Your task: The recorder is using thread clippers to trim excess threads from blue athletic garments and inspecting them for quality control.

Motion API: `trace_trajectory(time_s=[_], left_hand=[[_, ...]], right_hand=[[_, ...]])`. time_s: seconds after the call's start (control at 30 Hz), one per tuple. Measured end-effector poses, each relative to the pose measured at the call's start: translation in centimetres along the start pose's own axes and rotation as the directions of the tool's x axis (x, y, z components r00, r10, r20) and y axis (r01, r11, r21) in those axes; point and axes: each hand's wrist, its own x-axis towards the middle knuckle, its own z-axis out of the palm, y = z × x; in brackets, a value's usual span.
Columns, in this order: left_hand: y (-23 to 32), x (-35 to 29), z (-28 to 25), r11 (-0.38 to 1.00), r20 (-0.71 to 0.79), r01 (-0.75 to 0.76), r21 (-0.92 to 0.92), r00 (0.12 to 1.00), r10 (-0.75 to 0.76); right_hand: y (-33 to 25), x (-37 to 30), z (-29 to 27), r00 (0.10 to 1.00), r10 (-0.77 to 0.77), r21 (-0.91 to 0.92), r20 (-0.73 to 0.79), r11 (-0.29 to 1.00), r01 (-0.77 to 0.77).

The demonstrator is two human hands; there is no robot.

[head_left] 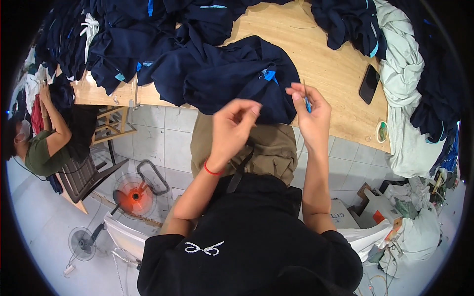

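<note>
Both my hands are raised over the near edge of the wooden table, with a dark navy garment (217, 74) spread in front of them. My left hand (232, 127), with a red band at the wrist, has its thumb and fingertips pinched together; whatever they hold, if anything, is too fine to make out. My right hand (312, 111) is closed around a small slim tool with a blue handle (308, 104), its thin tip pointing up past the fingers. A bright blue tag (269, 75) shows on the garment between the hands. Part of the garment hangs over the edge towards my lap.
More navy garments (128, 49) are heaped at the back and left. On the right lie a black phone (369, 84), a small round container (381, 131) and pale cloth (402, 64). A person (44, 143) works at far left, near an orange fan (135, 196).
</note>
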Motion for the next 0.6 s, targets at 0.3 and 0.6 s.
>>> trace_trajectory(time_s=[0.3, 0.6], left_hand=[[-3.7, 2.3, 2.2, 0.37, 0.363, 0.512, -0.775, 0.84, -0.403], [3.2, -2.0, 0.1, 0.501, 0.135, 0.113, -0.858, 0.991, 0.008]], right_hand=[[-0.9, 6.1, 4.7, 0.988, 0.011, 0.101, 0.152, 0.995, -0.026], [-4.9, -4.4, 3.8, 0.983, 0.16, 0.681, 0.09, 0.71, -0.178]])
